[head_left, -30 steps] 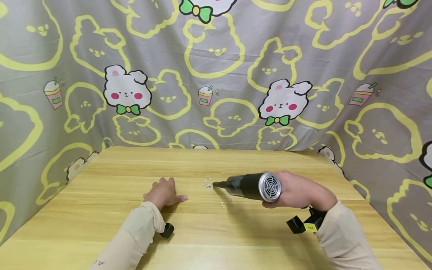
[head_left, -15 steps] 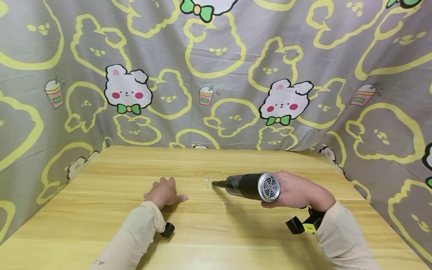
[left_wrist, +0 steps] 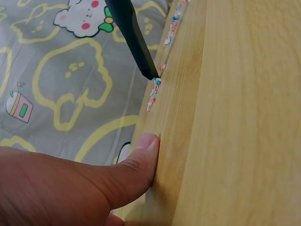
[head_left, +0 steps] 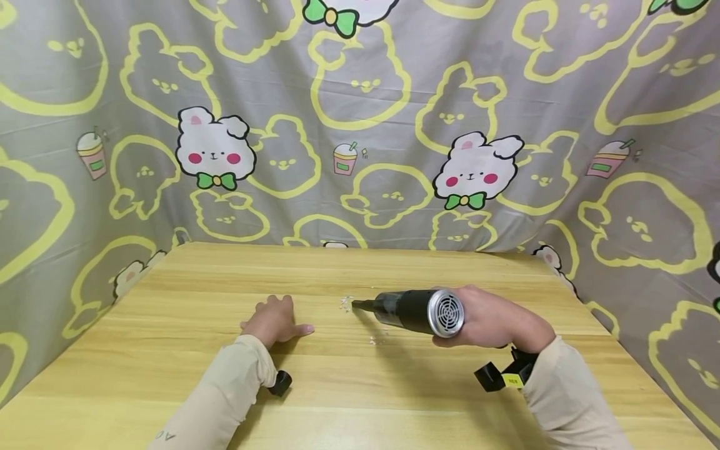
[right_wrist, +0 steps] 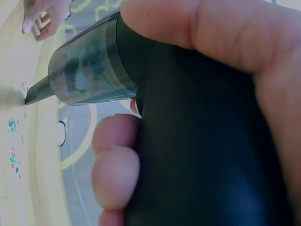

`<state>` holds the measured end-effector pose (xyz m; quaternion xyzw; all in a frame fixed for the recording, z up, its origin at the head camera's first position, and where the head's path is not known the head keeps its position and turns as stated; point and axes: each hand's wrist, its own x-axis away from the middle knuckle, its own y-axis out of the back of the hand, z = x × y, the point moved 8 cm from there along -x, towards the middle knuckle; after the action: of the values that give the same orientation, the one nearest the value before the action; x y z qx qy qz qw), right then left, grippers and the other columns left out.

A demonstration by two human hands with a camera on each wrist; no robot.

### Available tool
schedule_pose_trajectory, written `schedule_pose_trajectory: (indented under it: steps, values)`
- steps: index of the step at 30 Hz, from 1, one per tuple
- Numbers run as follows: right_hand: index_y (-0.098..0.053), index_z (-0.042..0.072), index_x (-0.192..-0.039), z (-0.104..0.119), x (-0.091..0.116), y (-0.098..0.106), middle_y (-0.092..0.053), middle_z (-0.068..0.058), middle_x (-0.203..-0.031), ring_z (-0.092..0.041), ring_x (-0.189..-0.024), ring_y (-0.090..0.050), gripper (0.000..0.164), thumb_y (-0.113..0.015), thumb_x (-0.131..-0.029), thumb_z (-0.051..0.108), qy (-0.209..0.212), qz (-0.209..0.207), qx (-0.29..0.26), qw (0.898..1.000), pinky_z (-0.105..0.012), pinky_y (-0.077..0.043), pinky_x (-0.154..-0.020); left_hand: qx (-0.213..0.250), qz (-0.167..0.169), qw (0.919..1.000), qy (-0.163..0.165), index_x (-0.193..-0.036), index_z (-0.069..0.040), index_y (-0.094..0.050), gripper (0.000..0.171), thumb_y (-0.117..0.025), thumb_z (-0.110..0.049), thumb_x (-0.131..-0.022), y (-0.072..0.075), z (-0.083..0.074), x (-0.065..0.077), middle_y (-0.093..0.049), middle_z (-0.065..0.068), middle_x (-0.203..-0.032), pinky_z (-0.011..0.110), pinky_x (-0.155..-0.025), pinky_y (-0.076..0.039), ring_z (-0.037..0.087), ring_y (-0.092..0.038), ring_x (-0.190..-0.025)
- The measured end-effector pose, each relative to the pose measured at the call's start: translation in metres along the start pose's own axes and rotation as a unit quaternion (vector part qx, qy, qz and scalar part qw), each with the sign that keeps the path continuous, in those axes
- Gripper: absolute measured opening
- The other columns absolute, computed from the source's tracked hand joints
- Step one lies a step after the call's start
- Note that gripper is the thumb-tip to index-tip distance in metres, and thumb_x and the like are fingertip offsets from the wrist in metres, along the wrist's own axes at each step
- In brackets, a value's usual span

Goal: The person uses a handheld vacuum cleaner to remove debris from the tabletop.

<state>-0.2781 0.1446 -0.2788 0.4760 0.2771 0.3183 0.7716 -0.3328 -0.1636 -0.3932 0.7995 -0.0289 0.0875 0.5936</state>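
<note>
My right hand (head_left: 489, 319) grips a black handheld vacuum cleaner (head_left: 419, 311) with a silver vented end cap. Its clear dust chamber (right_wrist: 87, 70) shows in the right wrist view, and my fingers curl round the dark body. The narrow nozzle (left_wrist: 134, 40) points down at a small pile of paper scraps (head_left: 345, 304), its tip right at their edge. Pink, white and blue bits (left_wrist: 153, 96) show beside the tip in the left wrist view. My left hand (head_left: 274, 320) rests on the table left of the scraps, thumb stretched toward them, holding nothing.
A second patch of scraps (head_left: 375, 340) lies nearer to me, under the vacuum. The wooden table (head_left: 315, 387) is bordered at the back and sides by a grey curtain (head_left: 281, 81) with yellow cartoon outlines. A wrist camera (head_left: 500, 375) sits at my right cuff.
The vacuum and right hand have edged slightly left. The dark-looking scraps at the nozzle tip have thinned, leaving a smaller pile. My left hand has stayed in place.
</note>
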Motion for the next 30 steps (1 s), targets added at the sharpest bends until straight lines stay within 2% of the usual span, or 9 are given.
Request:
schedule_pose_trajectory:
  steps: [30]
  values:
    - [-0.058,0.010,-0.111,-0.0028,-0.0093,-0.0079,-0.067,0.003,-0.094,-0.007,-0.079,-0.061,0.042,-0.077,-0.077,0.028,-0.002,-0.013,0.013,1.000,-0.037,-0.055,-0.074,-0.001,0.002,1.0000,-0.001,-0.134,0.007,-0.041,0.089,-0.070,-0.056,-0.077,0.0012,-0.0007,0.0002,-0.033,0.040,-0.138,0.086,-0.082,-0.026,0.060,-0.029,-0.123]
